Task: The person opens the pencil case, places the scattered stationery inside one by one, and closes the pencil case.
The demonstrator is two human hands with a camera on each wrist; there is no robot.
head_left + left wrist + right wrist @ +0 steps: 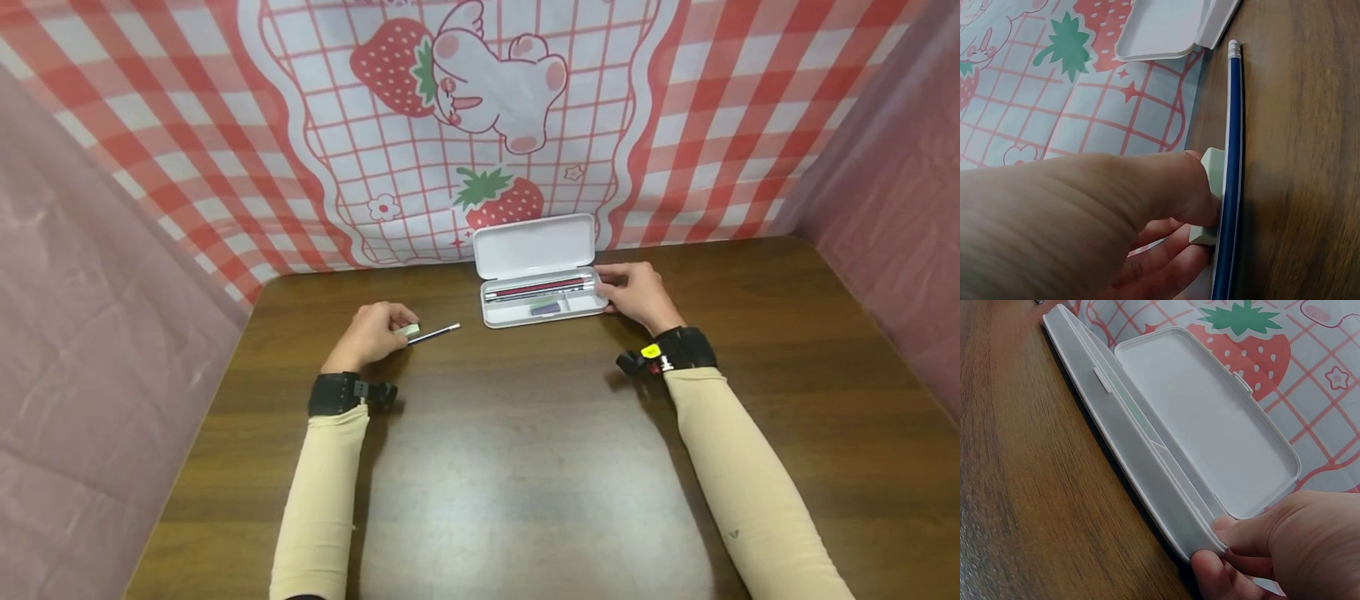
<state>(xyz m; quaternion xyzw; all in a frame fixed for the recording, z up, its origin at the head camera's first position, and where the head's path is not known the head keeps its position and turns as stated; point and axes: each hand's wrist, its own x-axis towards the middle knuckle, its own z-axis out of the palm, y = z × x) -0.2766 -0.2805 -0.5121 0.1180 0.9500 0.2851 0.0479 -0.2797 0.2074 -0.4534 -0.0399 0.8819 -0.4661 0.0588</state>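
Observation:
My left hand (372, 335) pinches a pale green eraser (1212, 172) between thumb and fingers, low at the left part of the table. Right along the eraser runs a blue-and-white pencil (1233, 131) with a white end (456, 326); whether the fingers touch it too I cannot tell. An opened white pencil case (517, 322) stands at the back, its lid (534, 247) raised. Inside are several pencils (536, 288) and a purple-and-green piece (545, 307), probably an eraser. With thumb and fingers, my right hand (640, 293) grips the case's right end.
The brown wooden table (525, 433) has a strawberry-print checkered cloth (480, 125) behind it. Pinkish curtains hang at the left (97, 358) and right (885, 200). Each wrist wears a black strap with a camera.

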